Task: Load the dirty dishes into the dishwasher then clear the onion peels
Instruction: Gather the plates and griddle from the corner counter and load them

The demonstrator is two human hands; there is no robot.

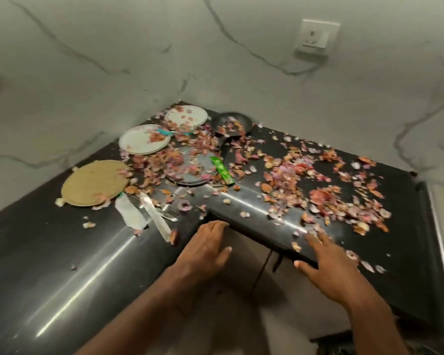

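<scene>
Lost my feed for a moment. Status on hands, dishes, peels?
Left hand and right hand open, empty, at black counter edge. Two white round plates unloaded, far corner. Pink onion peels strewn everywhere, covering dishes.

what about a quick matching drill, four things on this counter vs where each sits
Things:
1. woven mat
2. dark bowl
3. green packet
4. fork

Places:
A. back corner, right of the far white plate
B. leaning on the dark plate in the middle
C. far left of the clutter
D. near the front edge, left of the left hand

Pairs: 1-C, 2-A, 3-B, 4-D
</scene>
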